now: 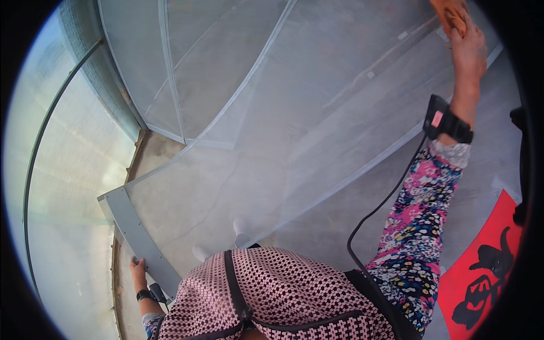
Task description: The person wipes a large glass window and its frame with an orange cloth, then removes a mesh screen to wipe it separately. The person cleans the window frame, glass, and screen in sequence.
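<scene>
My right hand (469, 54) is raised at the upper right, closed on a bunched orange-brown cloth (450, 14). The cloth is partly cut off by the dark rim of the picture. Large see-through panels (294, 113) with pale grey edges stretch across the middle. Whether the cloth touches a panel I cannot tell. Low on the left, my left hand (138, 273) grips the outer edge of a flat grey frame strip (139, 229) with small dark holes or screws. Its thumb shows on the strip's face, and the other fingers are mostly hidden.
A translucent sheet wall (79, 170) with a dark curved pole (48, 113) stands on the left. At the lower right hangs a red sheet (481, 272) with black brush marks. A black cable (362, 221) runs from my right wrist band. My feet stand on grey floor.
</scene>
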{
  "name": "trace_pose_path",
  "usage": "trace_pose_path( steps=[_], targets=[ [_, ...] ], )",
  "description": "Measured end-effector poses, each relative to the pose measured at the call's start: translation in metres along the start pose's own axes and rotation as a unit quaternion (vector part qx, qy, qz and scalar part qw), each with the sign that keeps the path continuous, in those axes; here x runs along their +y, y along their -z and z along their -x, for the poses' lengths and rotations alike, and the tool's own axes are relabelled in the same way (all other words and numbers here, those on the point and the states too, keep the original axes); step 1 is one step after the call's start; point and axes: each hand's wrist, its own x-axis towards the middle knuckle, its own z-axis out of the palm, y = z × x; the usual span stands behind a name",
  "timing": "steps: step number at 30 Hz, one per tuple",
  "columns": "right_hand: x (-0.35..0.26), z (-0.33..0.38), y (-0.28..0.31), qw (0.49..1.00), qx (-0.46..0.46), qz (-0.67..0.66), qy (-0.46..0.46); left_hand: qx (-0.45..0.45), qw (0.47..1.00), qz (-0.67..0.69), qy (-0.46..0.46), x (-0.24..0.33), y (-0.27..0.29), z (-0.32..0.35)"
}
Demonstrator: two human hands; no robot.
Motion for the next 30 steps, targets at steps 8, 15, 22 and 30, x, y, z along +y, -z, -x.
trace_pose_path(
  steps=[8,15,22,30],
  targets=[
    [0.05,0.082,-0.041,0.964,-0.224,0.146,0.018,0.024,0.998,0.033,0.056,-0.062,0.041,0.019],
    [-0.081,0.377,-0.036,0.897,-0.434,-0.084,-0.005,-0.054,0.994,0.029,0.087,-0.05,0.025,0.03],
    [-0.134,0.48,-0.004,0.744,-0.645,-0.165,-0.055,-0.196,0.972,-0.051,0.121,-0.014,-0.102,0.006],
    [-0.11,0.465,0.006,0.71,-0.669,-0.097,-0.197,-0.316,0.919,-0.221,-0.083,0.065,-0.236,0.016]
  ],
)
